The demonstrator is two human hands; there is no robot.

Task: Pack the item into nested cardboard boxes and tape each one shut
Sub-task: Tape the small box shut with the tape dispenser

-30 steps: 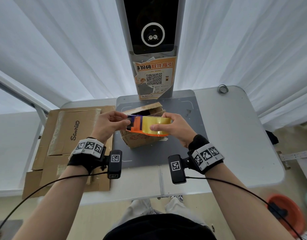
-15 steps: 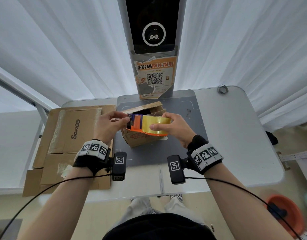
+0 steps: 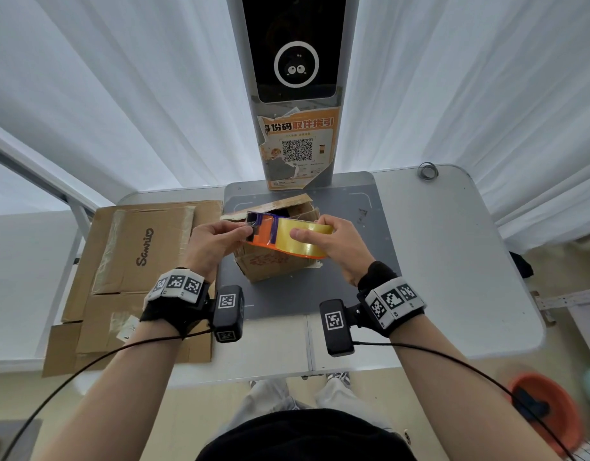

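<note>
At frame centre, right hand (image 3: 333, 242) grips tape dispenser (image 3: 287, 236) by its roll, left hand (image 3: 214, 242) pinches the sticky, flimsy tape end; beneath on bench (image 3: 453, 261), light, worn cardboard box (image 3: 270, 264) likely dents easily, so hold by corners.

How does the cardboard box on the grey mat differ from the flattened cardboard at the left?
The cardboard box stands assembled with its top flaps open; the flattened cardboard lies flat in a stack. The box sits on the grey mat under both hands and the tape dispenser; the flattened cardboard overhangs the table's left edge, untouched. Both are brown and worn.
</note>
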